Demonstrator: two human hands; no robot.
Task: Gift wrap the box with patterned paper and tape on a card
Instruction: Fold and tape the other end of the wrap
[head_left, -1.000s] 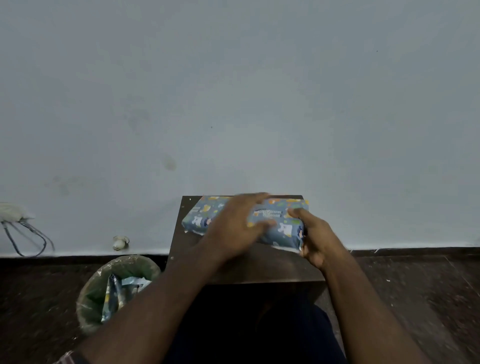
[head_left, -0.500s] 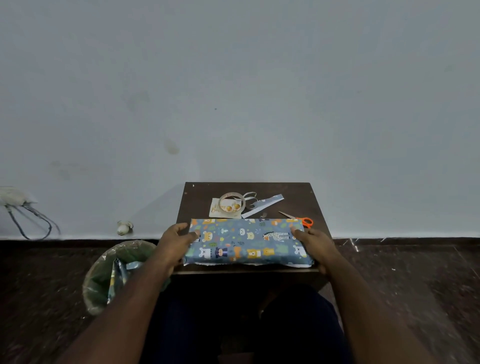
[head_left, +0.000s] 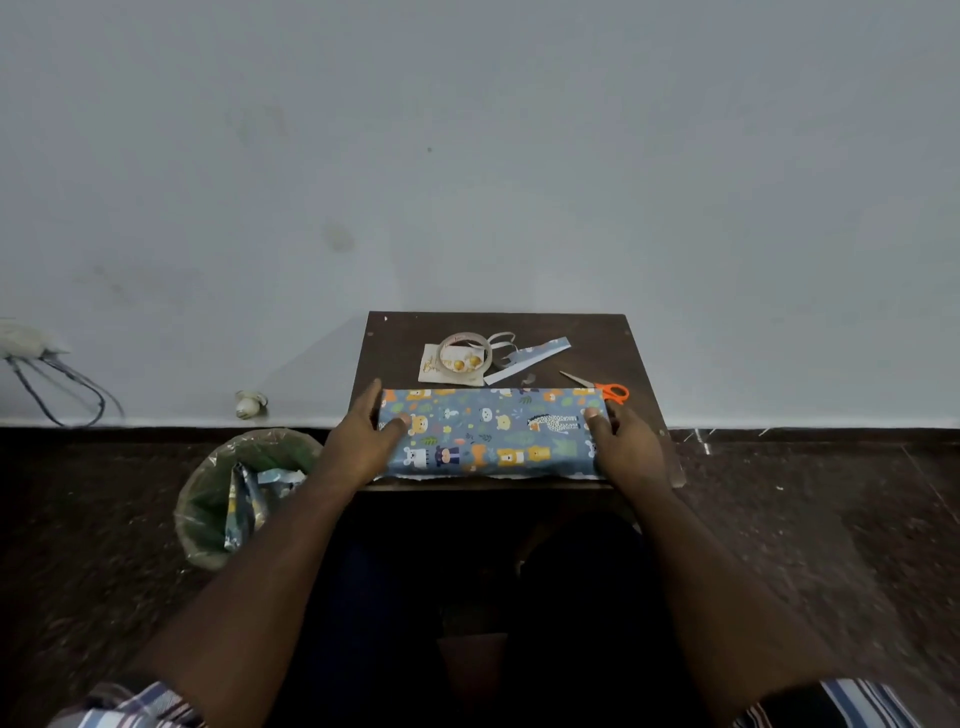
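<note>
Box (head_left: 493, 431) wrapped, flat on table (head_left: 641, 358). Left hand (head_left: 363, 441), right hand (head_left: 626, 444) grip its ends, thumbs on top. Hold square; next fetch card (head_left: 434, 370) under tape (head_left: 464, 353).

Count of items in view, head camera.

Counter (head_left: 639, 358): 1, small and dark.
Wrapped box (head_left: 491, 431) in blue animal-print paper: 1.
Tape roll (head_left: 465, 353), clear: 1, resting on the card.
Card (head_left: 434, 366), pale with gold print: 1.
Scissors (head_left: 602, 388), orange handles: 1 pair.
Paper offcut (head_left: 530, 359), strip of the same blue print: 1.
Curled pale strip (head_left: 501, 340) beside the roll: 1; material cannot be told.
Hands: 2, left hand (head_left: 363, 441) and right hand (head_left: 628, 447), one at each end of the box.
Bin (head_left: 208, 509) with liner on the floor: 1; scraps inside too crumpled to count.
Wall cable bundle (head_left: 57, 379): 1.
Small white fitting (head_left: 249, 404) at the wall base: 1.
</note>
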